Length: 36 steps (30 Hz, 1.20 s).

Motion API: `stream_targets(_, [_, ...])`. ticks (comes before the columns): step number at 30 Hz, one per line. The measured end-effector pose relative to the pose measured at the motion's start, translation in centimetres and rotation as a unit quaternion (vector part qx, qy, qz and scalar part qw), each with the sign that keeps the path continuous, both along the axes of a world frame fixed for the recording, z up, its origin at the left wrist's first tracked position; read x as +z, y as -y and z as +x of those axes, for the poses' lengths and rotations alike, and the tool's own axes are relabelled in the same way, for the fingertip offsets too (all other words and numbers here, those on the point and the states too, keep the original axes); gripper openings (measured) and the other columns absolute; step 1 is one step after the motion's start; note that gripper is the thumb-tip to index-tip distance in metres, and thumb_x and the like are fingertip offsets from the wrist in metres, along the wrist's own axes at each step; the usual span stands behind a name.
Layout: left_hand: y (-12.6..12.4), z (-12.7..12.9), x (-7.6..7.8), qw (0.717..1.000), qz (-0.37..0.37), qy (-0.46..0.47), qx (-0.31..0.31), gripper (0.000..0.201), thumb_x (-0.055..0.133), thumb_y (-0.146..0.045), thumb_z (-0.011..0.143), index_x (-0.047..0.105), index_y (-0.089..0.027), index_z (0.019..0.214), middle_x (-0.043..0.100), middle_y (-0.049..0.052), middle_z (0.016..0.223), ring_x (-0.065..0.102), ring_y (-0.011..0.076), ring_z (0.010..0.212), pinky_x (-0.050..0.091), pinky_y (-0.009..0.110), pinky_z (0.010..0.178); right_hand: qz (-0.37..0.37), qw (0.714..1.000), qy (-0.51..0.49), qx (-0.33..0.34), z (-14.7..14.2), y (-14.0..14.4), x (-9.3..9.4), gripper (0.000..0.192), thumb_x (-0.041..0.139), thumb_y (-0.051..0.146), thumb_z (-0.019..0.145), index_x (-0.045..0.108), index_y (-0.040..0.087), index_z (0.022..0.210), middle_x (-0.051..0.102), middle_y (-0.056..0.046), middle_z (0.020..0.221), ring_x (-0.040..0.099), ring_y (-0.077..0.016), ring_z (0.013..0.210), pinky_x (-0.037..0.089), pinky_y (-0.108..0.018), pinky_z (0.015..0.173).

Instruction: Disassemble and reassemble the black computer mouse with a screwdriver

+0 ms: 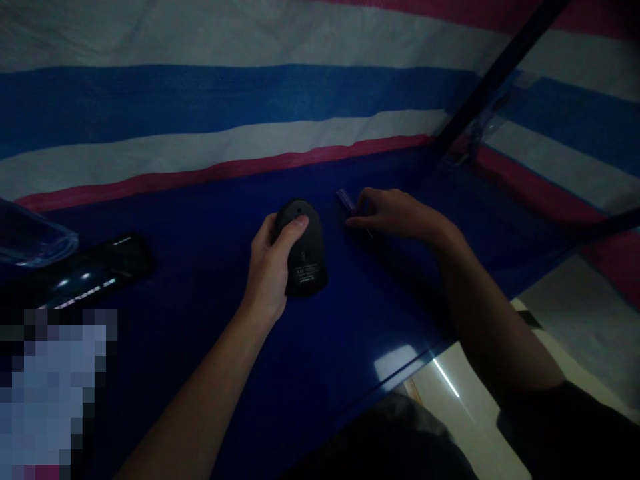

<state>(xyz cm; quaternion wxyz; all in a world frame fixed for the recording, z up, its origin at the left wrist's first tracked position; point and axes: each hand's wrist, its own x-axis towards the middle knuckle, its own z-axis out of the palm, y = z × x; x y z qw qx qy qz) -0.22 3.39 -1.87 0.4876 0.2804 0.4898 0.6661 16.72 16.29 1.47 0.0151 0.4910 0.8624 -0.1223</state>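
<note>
My left hand [270,267] is closed around a black computer mouse [306,250]. The mouse has its underside facing up, with small white print near its lower end, and my thumb presses on it close to a small round hole. To the right, my right hand [385,212] is bent down with its thumb and fingers brought together at a small, slim, shiny object [345,199] low over the blue surface. Dim light and my fingers hide part of that object, so its kind is unclear.
A dark blue tabletop [200,233] lies under both hands. At the left are a glossy black object [105,263] and a clear container [37,233]. Striped sheeting [225,107] hangs behind, and a dark pole [493,80] slants at the right, beside clear plastic [467,137].
</note>
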Motion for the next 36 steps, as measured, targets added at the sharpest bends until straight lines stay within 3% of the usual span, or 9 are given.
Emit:
stream_targets(4, [0.1, 0.1, 0.1, 1.0, -0.006, 0.019, -0.01, 0.03, 0.067, -0.045, 0.075, 0.06, -0.019, 0.09, 0.07, 0.005, 0.083, 0.069, 0.0203, 0.067, 0.053, 0.027, 0.052, -0.136, 0.99, 0.03, -0.025, 1.0, 0.5, 1.0, 0.043, 0.07, 0.05, 0.072, 0.06, 0.017, 0.097, 0.067, -0.007, 0.078, 0.061, -0.0181, 0.058, 0.042, -0.028, 0.05])
stream_targets(8, [0.1, 0.1, 0.1, 0.999, -0.017, 0.037, -0.023, 0.032, 0.068, -0.045, 0.073, 0.059, -0.019, 0.09, 0.069, 0.005, 0.083, 0.069, 0.0204, 0.064, 0.053, 0.026, 0.047, -0.208, 0.977, 0.032, -0.043, 1.5, 1.1, 1.4, 0.037, 0.07, 0.047, 0.073, 0.062, 0.015, 0.09, 0.066, -0.006, 0.067, 0.06, -0.017, 0.047, 0.042, -0.027, 0.042])
stream_targets(14, [0.0, 0.0, -0.1, 0.999, -0.024, 0.036, -0.024, 0.034, 0.068, -0.045, 0.072, 0.057, -0.019, 0.093, 0.069, 0.004, 0.081, 0.069, 0.0205, 0.063, 0.053, 0.026, 0.047, -0.238, 0.969, 0.065, -0.013, 1.2, 1.6, 1.9, 0.019, 0.059, 0.031, 0.082, 0.062, 0.013, 0.079, 0.065, -0.006, 0.064, 0.063, -0.0163, 0.052, 0.045, -0.024, 0.046])
stream_targets(20, [0.0, 0.1, 0.0, 0.999, -0.03, 0.036, -0.025, 0.033, 0.068, -0.045, 0.073, 0.058, -0.019, 0.091, 0.068, 0.004, 0.079, 0.068, 0.0201, 0.061, 0.052, 0.026, 0.047, -0.228, 0.972, 0.066, 0.008, 1.1, 1.5, 1.6, 0.021, 0.051, 0.027, 0.086, 0.06, 0.012, 0.074, 0.065, -0.008, 0.064, 0.063, -0.0158, 0.05, 0.045, -0.024, 0.046])
stream_targets(36, [0.1, -0.1, -0.2, 0.998, -0.035, 0.022, -0.037, 0.04, 0.069, -0.048, 0.071, 0.057, -0.018, 0.094, 0.069, 0.006, 0.082, 0.067, 0.02, 0.065, 0.05, 0.026, 0.05, -0.262, 0.965, 0.005, -0.013, 2.4, 1.8, 1.4, 0.024, 0.057, 0.032, 0.083, 0.064, 0.012, 0.071, 0.064, -0.005, 0.061, 0.061, -0.0144, 0.053, 0.045, -0.025, 0.05])
